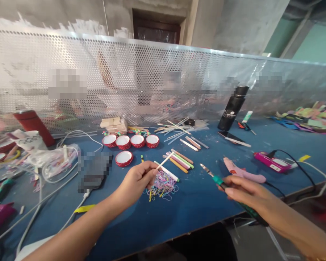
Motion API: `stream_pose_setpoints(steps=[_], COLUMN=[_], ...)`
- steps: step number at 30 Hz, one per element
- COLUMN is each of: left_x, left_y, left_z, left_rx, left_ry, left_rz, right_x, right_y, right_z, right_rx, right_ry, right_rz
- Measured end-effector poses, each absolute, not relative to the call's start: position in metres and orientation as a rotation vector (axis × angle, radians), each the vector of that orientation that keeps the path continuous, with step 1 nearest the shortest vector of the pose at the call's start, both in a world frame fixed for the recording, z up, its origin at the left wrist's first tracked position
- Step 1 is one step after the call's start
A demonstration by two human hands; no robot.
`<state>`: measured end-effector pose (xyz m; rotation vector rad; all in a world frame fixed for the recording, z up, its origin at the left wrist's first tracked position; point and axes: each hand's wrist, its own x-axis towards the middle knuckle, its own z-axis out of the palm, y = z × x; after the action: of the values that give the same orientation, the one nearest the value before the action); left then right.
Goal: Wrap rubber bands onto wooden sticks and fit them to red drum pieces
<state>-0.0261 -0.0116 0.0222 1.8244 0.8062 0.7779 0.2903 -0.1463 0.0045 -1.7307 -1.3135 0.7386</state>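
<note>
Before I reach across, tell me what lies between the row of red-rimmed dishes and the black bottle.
The head view shows loose thin sticks, short rods, a small black item and clear plastic between the dishes and the black bottle.

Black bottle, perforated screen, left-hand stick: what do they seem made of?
Black bottle: probably coated metal, satin; smooth dark body, white print.
Perforated screen: likely bare metal, shiny; silvery glare, regular round holes.
Thin stick in the left hand: wood or plastic, matte; its pale, even surface settles neither.
</note>
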Motion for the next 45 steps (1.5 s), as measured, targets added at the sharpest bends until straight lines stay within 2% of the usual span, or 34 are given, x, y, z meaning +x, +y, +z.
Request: stream_pose_setpoints(steps=[2, 4, 14, 22, 34, 45], left_x=[-0.026, -0.026, -0.031, -0.029, -0.032, -0.032], left_y=[-0.015, -0.018, -0.018, -0.021, -0.019, -0.025], left_z=[0.023, 0.025, 0.025, 0.031, 0.028, 0.027], left_rx=[1.927, 2.020, 2.102, 2.186, 2.392, 2.535], left_ry=[0.805, 0.811, 0.879, 0.888, 0.893, 1.001], left_rz=[0.742, 0.717, 0.694, 0.712, 0.721, 0.681], right_x=[0.267, 0.244, 0.206, 0.197, 0.189, 0.191], right_y=[-0.154, -0.156, -0.139, -0.135, -0.132, -0.134], right_z=[0.004, 0.002, -0.016, -0.010, -0.013, 0.003], right_rx=[-1.568, -1.472, -1.337, -1.335, -1.295, -1.371], right_ry=[-1.196, -1.197, -1.248, -1.224, -1.066, -1.417], right_rz=[1.075, 1.150, 1.072, 1.061, 1.191, 1.139])
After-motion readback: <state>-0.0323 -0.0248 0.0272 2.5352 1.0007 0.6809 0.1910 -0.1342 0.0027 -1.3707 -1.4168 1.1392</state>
